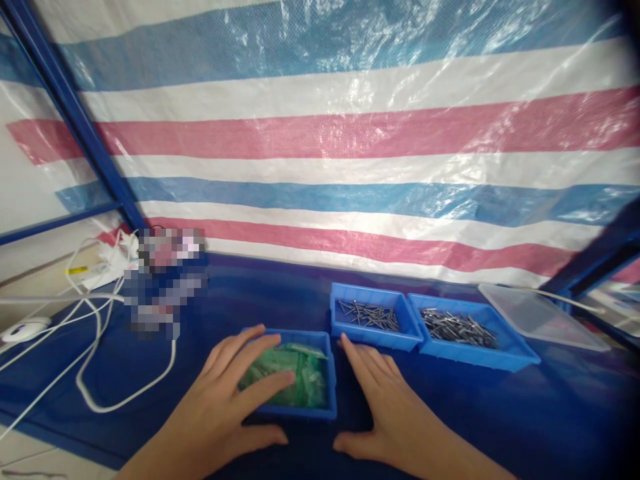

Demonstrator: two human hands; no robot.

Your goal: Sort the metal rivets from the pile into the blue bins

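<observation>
White cables [85, 373] loop over the tabletop [500, 413] at the far left. Next comes the left hand [227, 393], spread wide and gripping nothing: its fingers lie across the left part of the near tray [295, 413] and over the green pieces [305, 377] in it, with the thumb stretched along the tray's front wall. The tray sits on the tabletop between the two hands. The right hand [385, 407] lies flat, palm down, just right of the tray, with its fingers straight and together, its thumb out toward the tray's front, and nothing in it.

This looks like a settling or bracketing of the near tray, with no piece picked out so far. To take hold of the green pieces, the left fingers would have to curl and pinch. To shift the tray, the right hand would have to close against its wall.

Behind sits a pin tray [373, 340], a second pin tray [475, 357] touching it, and then a clear lid [540, 317].
</observation>
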